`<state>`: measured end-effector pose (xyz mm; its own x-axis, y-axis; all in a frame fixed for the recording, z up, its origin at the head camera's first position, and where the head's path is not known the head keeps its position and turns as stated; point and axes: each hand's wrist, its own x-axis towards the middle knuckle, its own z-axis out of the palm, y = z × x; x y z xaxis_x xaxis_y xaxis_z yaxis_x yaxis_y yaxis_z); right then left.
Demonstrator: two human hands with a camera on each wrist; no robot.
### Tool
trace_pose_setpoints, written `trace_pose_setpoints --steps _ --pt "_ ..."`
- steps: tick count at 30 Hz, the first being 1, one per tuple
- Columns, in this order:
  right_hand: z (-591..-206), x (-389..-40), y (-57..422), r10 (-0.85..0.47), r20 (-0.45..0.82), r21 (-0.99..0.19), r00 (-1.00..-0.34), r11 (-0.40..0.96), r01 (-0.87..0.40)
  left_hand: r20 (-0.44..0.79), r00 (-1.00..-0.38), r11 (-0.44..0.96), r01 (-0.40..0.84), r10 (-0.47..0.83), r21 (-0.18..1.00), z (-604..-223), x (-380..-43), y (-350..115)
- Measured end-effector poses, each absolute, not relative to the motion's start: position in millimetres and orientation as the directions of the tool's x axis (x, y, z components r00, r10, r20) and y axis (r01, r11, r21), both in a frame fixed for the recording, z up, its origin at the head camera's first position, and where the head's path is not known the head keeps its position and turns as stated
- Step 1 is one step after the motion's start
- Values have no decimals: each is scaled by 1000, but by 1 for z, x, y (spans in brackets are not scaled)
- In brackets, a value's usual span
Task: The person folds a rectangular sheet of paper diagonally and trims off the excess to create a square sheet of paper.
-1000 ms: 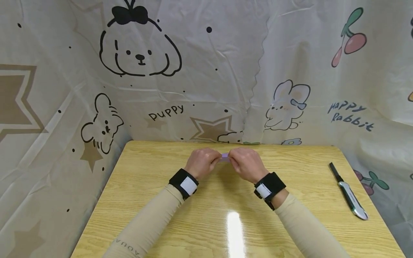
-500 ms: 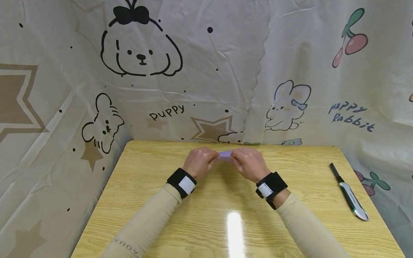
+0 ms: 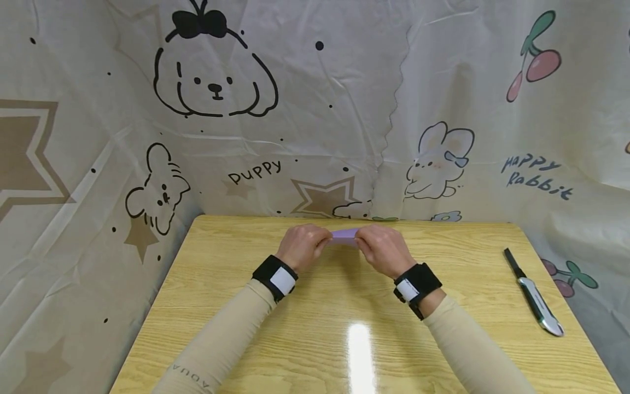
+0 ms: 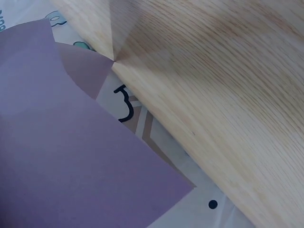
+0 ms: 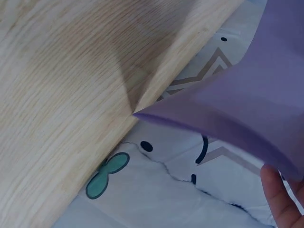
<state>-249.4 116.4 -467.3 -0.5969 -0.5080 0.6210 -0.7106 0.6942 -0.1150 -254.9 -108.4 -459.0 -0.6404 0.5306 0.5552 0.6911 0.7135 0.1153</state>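
Left hand and right hand, fingers pinching opposite ends of a purple sheet near the far edge of the counter.

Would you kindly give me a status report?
Left hand, right hand: both gripping purple sheet. Sheet bent between them. Knife at right, not in the way.

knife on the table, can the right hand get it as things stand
Probably yes: nothing visible stands between the right hand and the knife, which lies to its right on the table. The right hand grips purple paper, though, so it would likely need to let go.
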Motion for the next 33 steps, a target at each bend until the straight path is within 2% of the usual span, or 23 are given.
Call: trace_pose_setpoints --steps 7,18,33 --pt "-469 -249 119 -506 603 -128 -617 702 -701 564 -627 707 699 538 104 -460 -256 -110" --pt "-471 -249 123 -493 562 -149 -664 730 -667 552 -645 709 693 528 133 -460 -257 -117" --pt "-476 -249 131 -488 590 -153 -644 715 -682 552 -661 720 678 508 150 -459 -257 -125"
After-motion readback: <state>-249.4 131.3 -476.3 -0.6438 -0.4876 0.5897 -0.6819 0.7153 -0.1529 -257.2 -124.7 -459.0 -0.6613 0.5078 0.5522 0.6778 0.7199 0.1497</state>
